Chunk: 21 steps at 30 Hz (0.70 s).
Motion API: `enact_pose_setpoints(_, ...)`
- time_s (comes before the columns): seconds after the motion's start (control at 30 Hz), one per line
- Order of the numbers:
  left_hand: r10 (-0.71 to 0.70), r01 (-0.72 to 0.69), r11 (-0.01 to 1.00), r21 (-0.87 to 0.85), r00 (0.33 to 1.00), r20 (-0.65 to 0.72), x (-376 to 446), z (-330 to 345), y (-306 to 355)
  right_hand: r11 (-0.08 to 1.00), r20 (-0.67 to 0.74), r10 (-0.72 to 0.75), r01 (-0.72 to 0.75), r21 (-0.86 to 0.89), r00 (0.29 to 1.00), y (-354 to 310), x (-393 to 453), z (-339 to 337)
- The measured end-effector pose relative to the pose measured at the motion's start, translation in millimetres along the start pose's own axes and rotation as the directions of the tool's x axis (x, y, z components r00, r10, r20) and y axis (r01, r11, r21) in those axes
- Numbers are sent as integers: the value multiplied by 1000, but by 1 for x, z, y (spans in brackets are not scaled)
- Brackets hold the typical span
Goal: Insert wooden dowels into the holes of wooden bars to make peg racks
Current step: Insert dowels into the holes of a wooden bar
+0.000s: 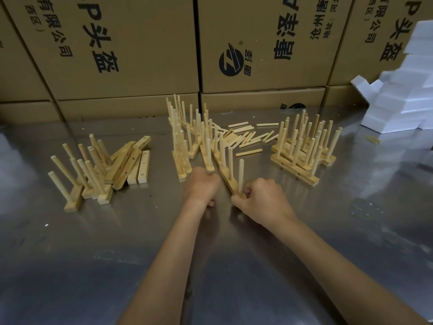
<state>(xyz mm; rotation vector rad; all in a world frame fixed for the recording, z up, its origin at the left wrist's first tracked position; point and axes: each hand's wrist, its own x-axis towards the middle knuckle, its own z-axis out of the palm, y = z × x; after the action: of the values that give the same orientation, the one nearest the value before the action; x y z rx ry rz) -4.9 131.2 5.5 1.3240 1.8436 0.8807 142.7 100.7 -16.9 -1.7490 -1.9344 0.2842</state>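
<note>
Underneath: a brushed stainless-steel worktop [234,266], smooth, scuffed and reflective, with pale crumbs scattered on it. Behind it, a wall of stacked brown corrugated cardboard cartons [131,48] printed with black characters and a round logo. Far right: a leaning stack of white foam blocks [403,95], angular and matt.

Stock on the surface, all pale unfinished wood:
- loose dowels [243,137], short round rods, heaped at centre rear;
- bare drilled bars [140,165], square-section, lying left of centre;
- finished peg racks, left group [84,179], tipped together with pegs slanting;
- finished peg racks, centre group [187,134], pegs upright, crowded;
- finished peg racks, right group [302,148], stacked crosswise.

Item in work: a wooden bar [228,181] lying diagonally on the worktop between the hands, pegs standing in it. The nearest dowel [240,174] stands upright at its near end.

Left hand [201,186]: fingers curled, knuckles up, just beside the bar; whether it holds anything cannot be told.
Right hand [262,200]: fingers curled, pinching the base of the dowel at the bar's near end.
</note>
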Motion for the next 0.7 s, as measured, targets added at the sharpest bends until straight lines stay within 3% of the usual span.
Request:
enact_pose_setpoints(0.13,22,-10,988,154,997,-79,5,-13,-8,1000,17,11,-11,12,1000,-2,11,9)
enact_pose_setpoints(0.37,9,103,925,366,956,-293,17,-49,-20,994,-16,82,-81,74,996,-8,44,29)
enact_pose_setpoints(0.43,38,86,950,300,922,-384,19,-58,-23,996,-48,77,-75,38,996,-10,53,35)
enact_pose_setpoints(0.53,151,0,965,264,818,-555,22,-65,-31,997,-77,72,-72,-4,994,-13,62,41)
enact_pose_setpoints(0.6,168,22,948,317,812,-559,25,-67,-41,997,-107,74,-75,2,991,-12,64,44)
enact_pose_setpoints(0.7,133,99,893,440,874,-467,32,-67,-52,994,-134,94,-87,59,986,-8,63,44)
